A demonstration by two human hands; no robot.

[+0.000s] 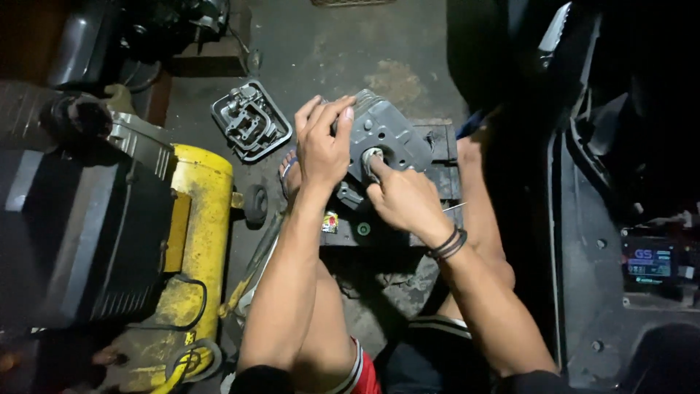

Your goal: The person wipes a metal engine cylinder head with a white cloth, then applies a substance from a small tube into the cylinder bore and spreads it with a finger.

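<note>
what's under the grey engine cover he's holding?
The grey engine cover sits on a dark wooden block on the concrete floor. Left hand grips its edge; right hand presses at its round opening. The contact surface underneath is hidden by cover and hands.

The left hand [323, 146] grips the top-left edge of a grey metal engine part [386, 135], its fingers curled over the rim. The right hand [403, 197] sits just below, thumb and forefinger pressed at a round opening [372, 156] in the part's face. Beyond the left fingertips, a grey cover plate [251, 120] lies on the floor; a yellow tank [193, 248] stands left of the wrist.
</note>
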